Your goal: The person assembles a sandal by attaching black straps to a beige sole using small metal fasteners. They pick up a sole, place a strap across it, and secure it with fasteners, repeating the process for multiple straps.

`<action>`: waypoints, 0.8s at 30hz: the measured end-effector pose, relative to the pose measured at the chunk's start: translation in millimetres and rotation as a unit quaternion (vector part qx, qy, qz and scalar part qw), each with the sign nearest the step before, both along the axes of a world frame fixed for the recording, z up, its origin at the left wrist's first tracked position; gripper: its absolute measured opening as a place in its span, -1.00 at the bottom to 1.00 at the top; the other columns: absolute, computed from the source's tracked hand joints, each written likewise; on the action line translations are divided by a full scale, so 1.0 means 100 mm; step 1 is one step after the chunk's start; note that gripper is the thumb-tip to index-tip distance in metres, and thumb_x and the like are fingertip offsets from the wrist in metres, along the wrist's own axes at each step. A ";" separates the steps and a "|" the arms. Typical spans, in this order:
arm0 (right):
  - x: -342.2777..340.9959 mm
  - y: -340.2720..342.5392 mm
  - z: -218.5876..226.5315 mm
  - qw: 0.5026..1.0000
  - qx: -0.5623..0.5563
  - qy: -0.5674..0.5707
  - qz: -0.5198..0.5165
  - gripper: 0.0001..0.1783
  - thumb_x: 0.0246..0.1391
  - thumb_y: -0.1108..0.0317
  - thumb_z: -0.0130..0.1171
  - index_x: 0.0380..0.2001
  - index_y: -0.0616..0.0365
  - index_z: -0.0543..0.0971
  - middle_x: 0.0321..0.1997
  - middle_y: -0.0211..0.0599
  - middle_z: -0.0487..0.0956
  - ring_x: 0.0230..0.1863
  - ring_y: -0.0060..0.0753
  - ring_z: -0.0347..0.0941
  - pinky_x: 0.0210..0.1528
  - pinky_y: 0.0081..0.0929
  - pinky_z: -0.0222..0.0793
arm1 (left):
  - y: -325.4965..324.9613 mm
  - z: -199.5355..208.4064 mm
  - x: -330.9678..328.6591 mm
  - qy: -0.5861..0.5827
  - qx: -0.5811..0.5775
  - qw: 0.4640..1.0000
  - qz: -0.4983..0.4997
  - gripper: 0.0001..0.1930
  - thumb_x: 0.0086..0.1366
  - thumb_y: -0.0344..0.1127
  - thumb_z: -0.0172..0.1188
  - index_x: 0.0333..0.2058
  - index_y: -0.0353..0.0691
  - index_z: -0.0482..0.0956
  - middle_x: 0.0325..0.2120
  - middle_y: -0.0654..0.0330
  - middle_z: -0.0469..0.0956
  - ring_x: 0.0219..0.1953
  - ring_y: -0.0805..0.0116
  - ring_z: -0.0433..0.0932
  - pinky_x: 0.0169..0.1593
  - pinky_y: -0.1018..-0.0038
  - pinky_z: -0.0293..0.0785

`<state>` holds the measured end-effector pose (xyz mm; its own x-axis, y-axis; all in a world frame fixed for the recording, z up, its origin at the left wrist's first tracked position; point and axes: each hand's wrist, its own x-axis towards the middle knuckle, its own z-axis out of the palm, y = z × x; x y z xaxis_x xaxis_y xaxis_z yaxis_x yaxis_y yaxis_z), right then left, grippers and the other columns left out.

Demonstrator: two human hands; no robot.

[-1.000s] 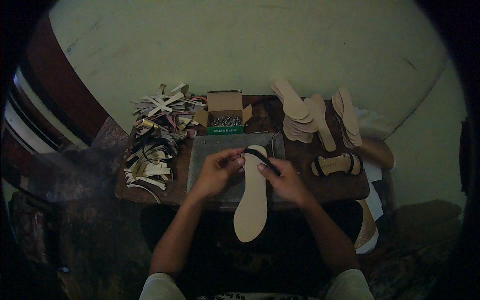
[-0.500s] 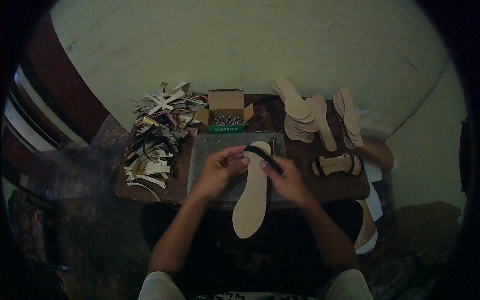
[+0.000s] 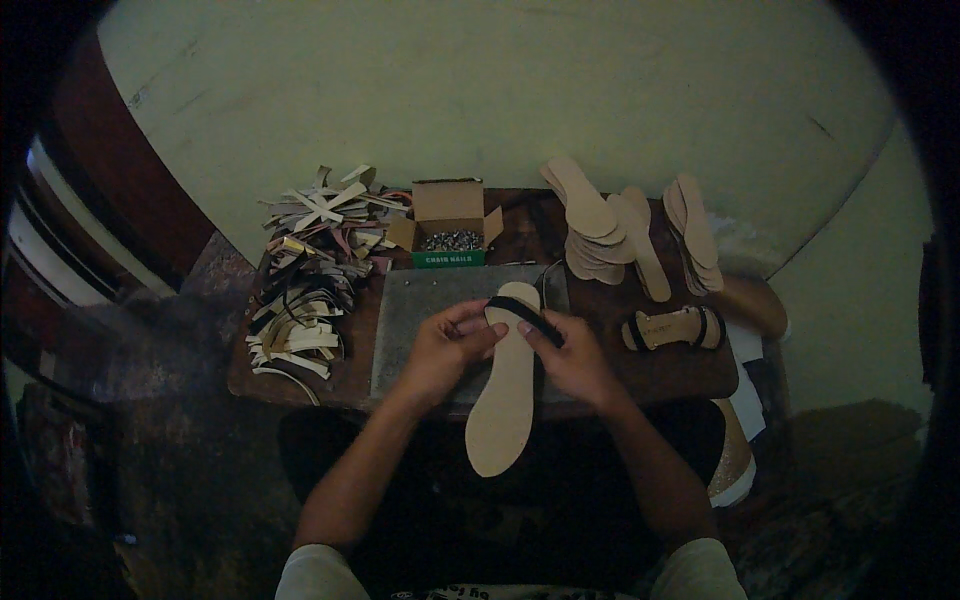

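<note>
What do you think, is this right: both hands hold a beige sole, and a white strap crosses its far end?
Not quite: the strap is black, not white, as the head view shows. The left hand and right hand hold the beige sole, and the strap crosses its far end.

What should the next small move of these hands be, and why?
Perhaps tuck the right end of the black strap under the tan insole: that end juts past the edge, while the left hand and right hand hold opposite sides.
</note>
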<state>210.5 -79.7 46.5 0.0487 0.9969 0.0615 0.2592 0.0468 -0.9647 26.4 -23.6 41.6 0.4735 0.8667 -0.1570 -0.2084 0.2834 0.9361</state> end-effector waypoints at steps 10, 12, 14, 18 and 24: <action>0.07 -0.01 0.10 0.949 0.192 -0.240 -0.066 -0.52 0.03 0.38 0.28 0.04 0.22 0.45 -0.16 -0.03 0.52 -0.17 -0.11 0.54 -0.17 -0.33 0.48 | 0.00 0.01 -0.01 0.095 0.062 0.984 0.140 -0.77 0.18 -0.42 0.28 -0.18 -0.36 0.60 -0.41 0.22 0.62 -0.42 0.51 0.55 -0.33 0.57 0.45; 0.15 -0.02 0.03 0.921 0.257 -0.287 -0.053 -0.46 0.02 0.37 0.29 0.10 0.19 0.43 -0.12 -0.03 0.50 -0.17 -0.06 0.53 -0.16 -0.29 0.48 | 0.00 0.03 0.01 0.087 0.073 0.983 0.143 -0.76 0.18 -0.43 0.26 -0.17 -0.36 0.61 -0.40 0.20 0.63 -0.41 0.50 0.56 -0.33 0.56 0.46; 0.07 -0.03 0.10 0.919 0.261 -0.285 -0.069 -0.42 0.00 0.37 0.29 0.14 0.17 0.42 -0.08 -0.04 0.48 -0.17 -0.01 0.52 -0.15 -0.26 0.49 | -0.02 0.07 0.00 0.098 0.078 0.982 0.138 -0.75 0.18 -0.45 0.25 -0.15 -0.36 0.61 -0.39 0.18 0.64 -0.40 0.49 0.57 -0.31 0.55 0.48; -0.07 -0.07 0.23 0.915 0.272 -0.271 -0.124 -0.44 -0.01 0.39 0.29 0.12 0.09 0.47 -0.07 -0.10 0.48 -0.15 -0.02 0.52 -0.15 -0.28 0.48 | 0.00 -0.01 -0.02 0.111 0.100 0.978 0.149 -0.72 0.17 -0.45 0.25 -0.12 -0.37 0.61 -0.37 0.17 0.65 -0.38 0.48 0.59 -0.28 0.52 0.50; 0.04 -0.04 0.13 0.891 0.308 -0.320 -0.094 -0.69 0.02 0.44 0.27 -0.10 0.12 0.61 -0.17 -0.16 0.50 -0.15 -0.09 0.52 -0.18 -0.29 0.48 | -0.03 0.04 -0.01 0.141 0.114 0.972 0.148 -0.72 0.17 -0.46 0.25 -0.12 -0.37 0.60 -0.36 0.19 0.65 -0.36 0.49 0.59 -0.25 0.53 0.50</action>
